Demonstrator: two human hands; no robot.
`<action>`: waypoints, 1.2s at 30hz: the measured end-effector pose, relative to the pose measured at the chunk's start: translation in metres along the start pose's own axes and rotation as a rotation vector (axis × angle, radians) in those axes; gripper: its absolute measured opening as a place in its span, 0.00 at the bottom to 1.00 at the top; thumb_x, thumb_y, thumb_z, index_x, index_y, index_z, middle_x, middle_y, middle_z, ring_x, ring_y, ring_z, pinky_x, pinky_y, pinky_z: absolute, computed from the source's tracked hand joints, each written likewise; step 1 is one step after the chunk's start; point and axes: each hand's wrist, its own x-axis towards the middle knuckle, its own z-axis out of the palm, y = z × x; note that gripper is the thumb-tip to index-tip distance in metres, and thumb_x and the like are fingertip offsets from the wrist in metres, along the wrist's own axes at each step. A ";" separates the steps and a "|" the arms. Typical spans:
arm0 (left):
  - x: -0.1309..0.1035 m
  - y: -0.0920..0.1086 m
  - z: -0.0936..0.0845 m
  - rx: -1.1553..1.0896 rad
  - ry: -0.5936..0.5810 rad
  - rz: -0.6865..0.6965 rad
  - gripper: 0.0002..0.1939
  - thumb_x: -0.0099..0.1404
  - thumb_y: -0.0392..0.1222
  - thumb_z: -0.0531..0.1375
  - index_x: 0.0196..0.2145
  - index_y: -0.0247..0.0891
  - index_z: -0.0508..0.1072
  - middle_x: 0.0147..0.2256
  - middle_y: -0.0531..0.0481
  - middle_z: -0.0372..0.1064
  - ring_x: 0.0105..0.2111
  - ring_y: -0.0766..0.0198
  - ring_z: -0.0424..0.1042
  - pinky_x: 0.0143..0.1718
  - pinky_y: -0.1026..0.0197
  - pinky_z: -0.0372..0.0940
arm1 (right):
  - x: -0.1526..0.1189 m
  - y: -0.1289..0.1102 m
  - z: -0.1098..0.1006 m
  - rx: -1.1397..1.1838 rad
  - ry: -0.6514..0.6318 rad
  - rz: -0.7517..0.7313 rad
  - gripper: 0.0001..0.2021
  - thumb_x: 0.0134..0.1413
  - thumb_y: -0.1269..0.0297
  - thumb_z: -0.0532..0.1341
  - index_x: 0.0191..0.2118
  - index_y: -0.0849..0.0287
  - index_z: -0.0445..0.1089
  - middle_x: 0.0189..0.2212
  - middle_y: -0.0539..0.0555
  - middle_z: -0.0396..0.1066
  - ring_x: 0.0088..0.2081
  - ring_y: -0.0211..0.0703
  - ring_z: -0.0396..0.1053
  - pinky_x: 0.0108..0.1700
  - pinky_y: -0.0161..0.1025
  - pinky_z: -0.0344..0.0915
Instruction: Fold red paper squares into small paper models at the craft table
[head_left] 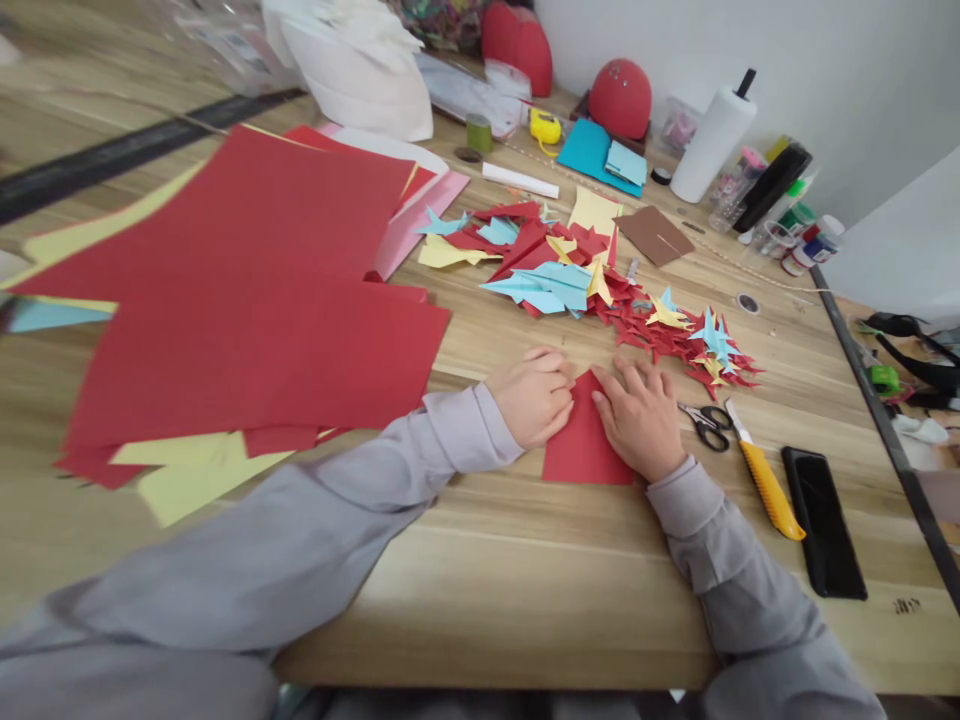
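Note:
A small red paper (586, 440) with a pointed top lies on the wooden table between my hands. My left hand (531, 397) is at its upper left edge, fingers curled together over the paper's side. On the upper right part of the same paper rests my right hand (641, 415), its fingers spread and lying fairly flat. Just beyond both hands is a heap of folded red, blue and yellow paper pieces (551, 285). Whatever lies beneath the curled left fingers is hidden.
Large red sheets (262, 310) cover the table's left side. At the right lie black scissors (709, 424), a yellow cutter (769, 485) and a black phone (823, 520). Bottles (814, 245), a white roll (712, 140) and a tape measure (545, 127) stand at the back.

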 end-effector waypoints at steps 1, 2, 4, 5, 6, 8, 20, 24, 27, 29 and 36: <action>0.000 0.000 -0.002 0.001 0.000 0.000 0.15 0.64 0.37 0.51 0.26 0.35 0.75 0.29 0.46 0.75 0.33 0.60 0.67 0.43 0.51 0.61 | 0.000 0.000 0.000 -0.001 -0.003 0.004 0.20 0.65 0.56 0.44 0.58 0.48 0.61 0.58 0.55 0.61 0.57 0.56 0.54 0.56 0.55 0.49; -0.001 0.000 -0.003 0.003 0.002 -0.002 0.15 0.64 0.37 0.51 0.25 0.35 0.74 0.27 0.46 0.74 0.32 0.60 0.66 0.42 0.51 0.61 | 0.000 0.000 0.000 -0.001 -0.006 0.006 0.20 0.65 0.56 0.44 0.58 0.48 0.61 0.58 0.55 0.61 0.57 0.55 0.54 0.56 0.55 0.49; -0.002 -0.001 -0.005 0.002 0.014 -0.002 0.15 0.64 0.37 0.51 0.23 0.36 0.73 0.23 0.47 0.72 0.30 0.61 0.65 0.40 0.52 0.61 | 0.000 0.000 0.000 -0.004 -0.009 0.008 0.20 0.65 0.56 0.44 0.58 0.47 0.61 0.58 0.55 0.61 0.57 0.55 0.54 0.56 0.54 0.49; -0.003 -0.001 -0.005 0.003 0.026 0.001 0.16 0.63 0.38 0.51 0.22 0.36 0.73 0.22 0.47 0.71 0.28 0.61 0.65 0.39 0.52 0.61 | 0.000 0.000 0.000 -0.005 -0.009 0.008 0.20 0.65 0.56 0.44 0.59 0.47 0.60 0.58 0.55 0.61 0.57 0.55 0.54 0.55 0.54 0.49; -0.004 -0.002 -0.005 0.004 0.042 0.005 0.16 0.63 0.38 0.51 0.20 0.36 0.72 0.20 0.48 0.69 0.27 0.62 0.64 0.38 0.53 0.60 | 0.000 0.000 0.000 -0.004 -0.009 0.007 0.20 0.65 0.57 0.45 0.59 0.47 0.60 0.58 0.55 0.61 0.57 0.55 0.54 0.55 0.54 0.50; -0.005 -0.002 -0.005 0.016 0.080 0.010 0.17 0.63 0.38 0.51 0.18 0.37 0.69 0.18 0.49 0.66 0.25 0.63 0.62 0.35 0.54 0.60 | -0.001 0.001 0.001 -0.001 -0.005 0.002 0.20 0.64 0.57 0.45 0.59 0.47 0.60 0.58 0.55 0.61 0.56 0.54 0.54 0.55 0.53 0.50; -0.003 -0.003 0.008 -0.110 0.007 -0.003 0.11 0.64 0.37 0.53 0.35 0.36 0.76 0.40 0.45 0.75 0.45 0.56 0.67 0.48 0.51 0.61 | 0.005 0.023 0.010 0.171 0.111 -0.047 0.16 0.62 0.59 0.51 0.52 0.51 0.69 0.50 0.56 0.67 0.51 0.49 0.58 0.52 0.47 0.53; -0.001 0.005 0.008 -0.063 -0.038 -0.028 0.13 0.65 0.41 0.53 0.36 0.34 0.76 0.39 0.43 0.74 0.44 0.55 0.67 0.48 0.50 0.61 | 0.001 0.011 0.002 0.134 0.148 0.021 0.16 0.63 0.62 0.50 0.47 0.56 0.72 0.41 0.58 0.69 0.42 0.47 0.62 0.45 0.43 0.55; 0.003 0.018 0.005 -0.016 -0.085 -0.100 0.15 0.65 0.43 0.52 0.38 0.32 0.75 0.40 0.40 0.73 0.44 0.54 0.67 0.45 0.50 0.62 | -0.004 -0.001 -0.009 0.057 0.047 -0.012 0.16 0.62 0.62 0.50 0.49 0.56 0.71 0.39 0.58 0.69 0.41 0.48 0.62 0.42 0.43 0.54; 0.005 0.027 0.004 0.006 -0.103 -0.155 0.16 0.65 0.43 0.52 0.38 0.30 0.75 0.39 0.38 0.72 0.42 0.53 0.67 0.43 0.51 0.64 | -0.006 -0.005 -0.013 0.013 0.006 -0.003 0.15 0.62 0.61 0.51 0.49 0.55 0.70 0.41 0.58 0.70 0.41 0.48 0.63 0.43 0.44 0.55; 0.006 0.047 0.005 0.016 -0.062 -0.235 0.14 0.64 0.42 0.55 0.39 0.29 0.75 0.38 0.36 0.72 0.43 0.52 0.67 0.43 0.49 0.64 | -0.005 -0.001 -0.007 0.005 0.012 -0.095 0.17 0.62 0.65 0.50 0.54 0.57 0.65 0.53 0.60 0.66 0.52 0.50 0.60 0.56 0.49 0.51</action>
